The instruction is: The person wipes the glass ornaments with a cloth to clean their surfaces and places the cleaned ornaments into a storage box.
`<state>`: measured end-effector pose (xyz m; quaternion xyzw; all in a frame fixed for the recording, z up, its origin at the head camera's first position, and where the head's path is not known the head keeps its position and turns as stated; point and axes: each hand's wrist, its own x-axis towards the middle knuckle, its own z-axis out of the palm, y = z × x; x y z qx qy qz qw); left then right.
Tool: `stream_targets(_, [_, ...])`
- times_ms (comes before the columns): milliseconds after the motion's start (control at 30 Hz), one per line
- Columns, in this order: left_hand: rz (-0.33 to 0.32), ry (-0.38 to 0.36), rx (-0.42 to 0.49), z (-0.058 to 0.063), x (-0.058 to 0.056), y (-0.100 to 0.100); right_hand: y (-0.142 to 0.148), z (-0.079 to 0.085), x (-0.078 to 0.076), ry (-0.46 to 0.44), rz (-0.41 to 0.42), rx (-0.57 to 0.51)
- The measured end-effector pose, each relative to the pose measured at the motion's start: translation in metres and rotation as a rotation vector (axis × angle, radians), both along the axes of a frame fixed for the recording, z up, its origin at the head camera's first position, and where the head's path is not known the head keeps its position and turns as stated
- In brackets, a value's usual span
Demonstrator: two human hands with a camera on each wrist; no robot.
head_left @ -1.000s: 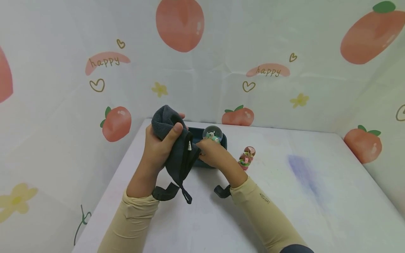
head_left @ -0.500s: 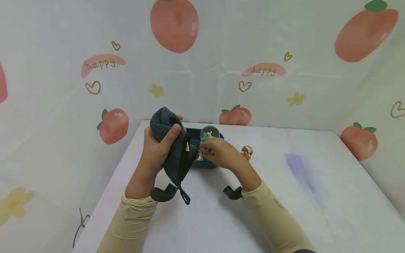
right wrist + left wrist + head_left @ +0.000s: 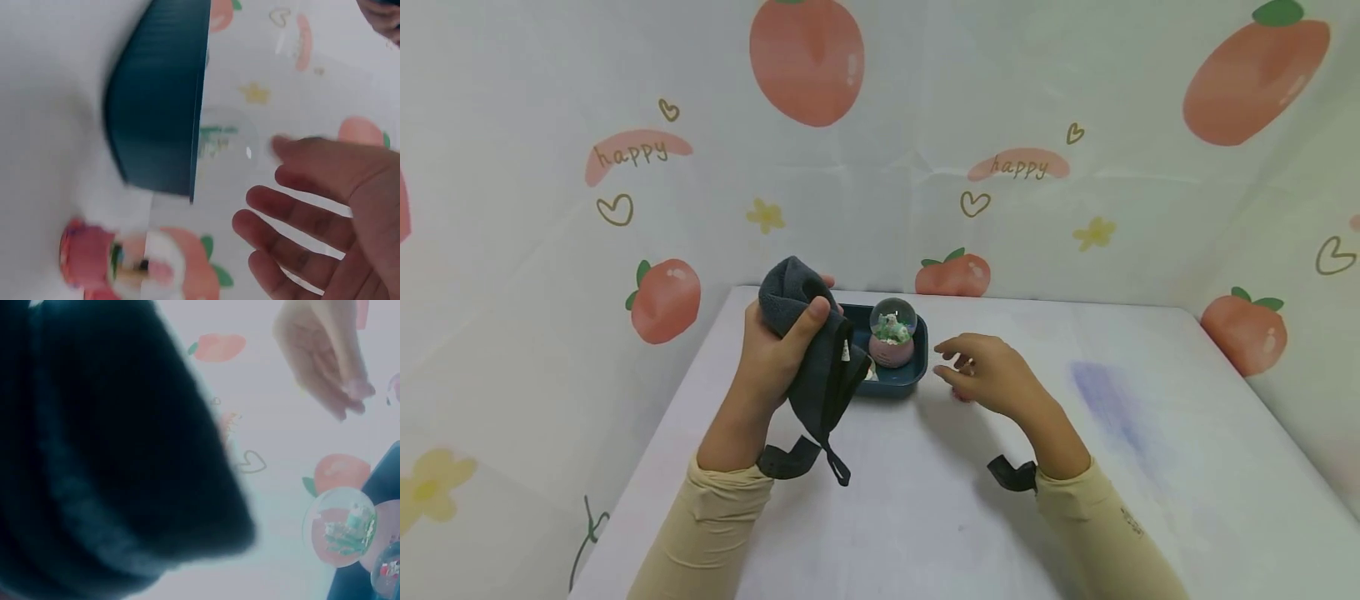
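My left hand (image 3: 766, 354) grips a bunched dark grey cloth (image 3: 820, 354), which hangs down to a small loop and covers the tray's left part. In the left wrist view the cloth (image 3: 131, 437) fills the left side. A snow globe (image 3: 892, 343) with a pink base stands upright in the dark blue tray (image 3: 898, 390). My right hand (image 3: 992, 375) is just right of the tray, holding nothing, its fingers relaxed and apart in the right wrist view. Below and behind it, mostly hidden, is a small pink-red globe ornament (image 3: 962, 396).
Another small globe (image 3: 387, 573) sits in the tray beside the snow globe, mostly hidden by the cloth in the head view. Small red-based globe ornaments (image 3: 87, 256) stand on the white table outside the tray. A fruit-printed backdrop (image 3: 865, 208) rises behind.
My right hand has let go of the snow globe, leaving it in the tray, and moved right toward the small ornaments. My left hand still holds the cloth in nearly the same place.
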<state>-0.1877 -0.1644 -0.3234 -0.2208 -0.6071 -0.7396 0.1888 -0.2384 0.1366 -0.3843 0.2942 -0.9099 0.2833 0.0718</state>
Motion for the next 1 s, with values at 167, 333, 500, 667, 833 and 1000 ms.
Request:
stream_targets(167, [0.009,-0.007,-0.003,-0.001,-0.001,0.0,0.027,-0.005,-0.005,-0.024,-0.044,-0.017])
stream_targets(333, [0.004,-0.021,-0.003,-0.001,0.0,0.0,0.052,-0.011,-0.018,-0.058,-0.088,-0.072])
stream_targets(500, [0.002,-0.034,-0.002,0.0,0.0,0.001,0.074,-0.023,-0.031,-0.156,-0.085,-0.125])
stream_targets(667, [0.0,-0.042,-0.002,-0.001,0.0,0.003,0.084,-0.038,-0.04,-0.266,-0.064,-0.173])
stream_targets(833, [0.004,-0.036,-0.006,-0.002,0.0,0.003,0.088,-0.056,-0.05,-0.32,-0.048,-0.201])
stream_targets(1000, [0.004,-0.039,-0.005,-0.004,0.0,0.003,0.085,-0.07,-0.056,-0.344,-0.038,-0.216])
